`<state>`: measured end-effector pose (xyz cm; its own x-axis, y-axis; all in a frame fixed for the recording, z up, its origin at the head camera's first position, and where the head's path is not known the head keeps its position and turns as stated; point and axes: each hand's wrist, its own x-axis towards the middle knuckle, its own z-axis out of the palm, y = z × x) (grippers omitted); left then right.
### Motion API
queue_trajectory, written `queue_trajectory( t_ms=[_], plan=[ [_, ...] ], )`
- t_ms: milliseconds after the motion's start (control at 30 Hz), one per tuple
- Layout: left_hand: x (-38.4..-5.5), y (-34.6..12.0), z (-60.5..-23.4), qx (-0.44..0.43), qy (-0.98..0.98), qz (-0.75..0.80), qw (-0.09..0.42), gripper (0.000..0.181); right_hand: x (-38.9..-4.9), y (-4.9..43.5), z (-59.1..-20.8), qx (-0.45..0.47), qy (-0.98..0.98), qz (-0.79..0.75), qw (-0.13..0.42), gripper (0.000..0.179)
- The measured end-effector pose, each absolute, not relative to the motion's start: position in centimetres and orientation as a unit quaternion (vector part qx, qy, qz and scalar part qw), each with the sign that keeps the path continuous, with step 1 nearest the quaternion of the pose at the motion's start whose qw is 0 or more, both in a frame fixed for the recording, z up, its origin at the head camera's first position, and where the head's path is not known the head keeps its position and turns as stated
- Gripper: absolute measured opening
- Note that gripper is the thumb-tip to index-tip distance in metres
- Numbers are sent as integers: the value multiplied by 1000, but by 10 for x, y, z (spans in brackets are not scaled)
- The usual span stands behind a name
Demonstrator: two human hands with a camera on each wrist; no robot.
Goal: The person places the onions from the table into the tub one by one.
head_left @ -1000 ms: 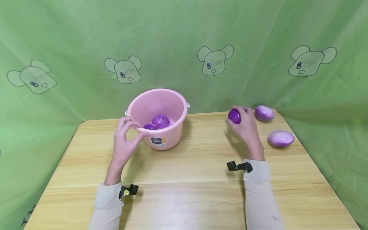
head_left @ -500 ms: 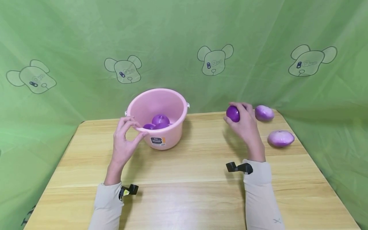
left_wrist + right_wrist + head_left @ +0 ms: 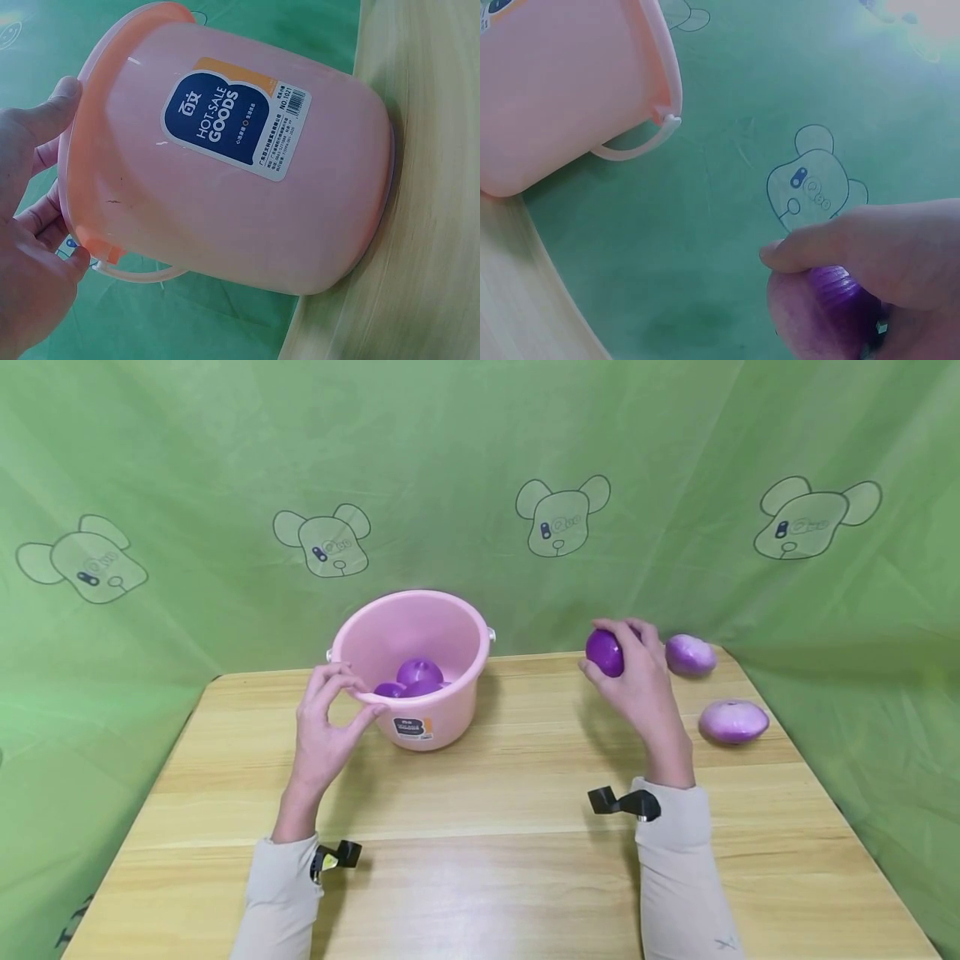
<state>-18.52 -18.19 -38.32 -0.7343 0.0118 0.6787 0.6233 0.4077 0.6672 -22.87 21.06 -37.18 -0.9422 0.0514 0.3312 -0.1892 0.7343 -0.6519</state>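
Pinching the near-left rim of a pink plastic bucket point(image 3: 453, 722), the left hand point(image 3: 322, 727) sets its thumb outside the lip and some fingertips inside, probably to steady the bucket. The right hand point(image 3: 642, 681) grasps what looks like a purple onion point(image 3: 604, 652), its thumb and fingers curled round it from the right; this leaves the onion's left face exposed. In the right wrist view the onion shows against the green curtain point(image 3: 442, 468), apparently lifted off the wooden table point(image 3: 525, 793).

Several purple bulbs point(image 3: 418, 672) lie low in the bucket, partly hidden by its near wall, so I cannot count them. Its handle point(image 3: 142, 274) hangs down the far side and leaves the mouth unobstructed.

The bucket stands close to the table's far edge, with the curtain just behind, so room there looks tight. A broad stretch of wood separates it from the right hand. Beyond that hand, a far pale bulb point(image 3: 690, 655) and a nearer pale bulb point(image 3: 733, 722) sit near the right edge.
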Motion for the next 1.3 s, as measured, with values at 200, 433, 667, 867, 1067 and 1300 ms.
queue_trajectory(
  t_ms=[200, 433, 667, 867, 1067, 1300],
  plan=[
    [-187, -183, -385, -203, -782, -506, 303, 31, -227, 208, -367, 47, -913, 361, 183, 58],
    [-186, -182, -383, -204, -781, -505, 304, 31, -222, 204, -361, 55, -910, 361, 195, 58],
    [-185, -182, -381, -200, -785, -501, 304, 32, -218, 199, -354, 58, -910, 363, 193, 58],
    [-185, -182, -381, -199, -786, -501, 302, 31, -215, 196, -351, 64, -909, 365, 190, 58],
    [-185, -183, -382, -197, -787, -501, 301, 31, -213, 192, -349, 73, -909, 364, 192, 58],
    [-186, -182, -382, -199, -786, -503, 299, 32, -211, 186, -348, 84, -907, 361, 201, 57]
  ],
)
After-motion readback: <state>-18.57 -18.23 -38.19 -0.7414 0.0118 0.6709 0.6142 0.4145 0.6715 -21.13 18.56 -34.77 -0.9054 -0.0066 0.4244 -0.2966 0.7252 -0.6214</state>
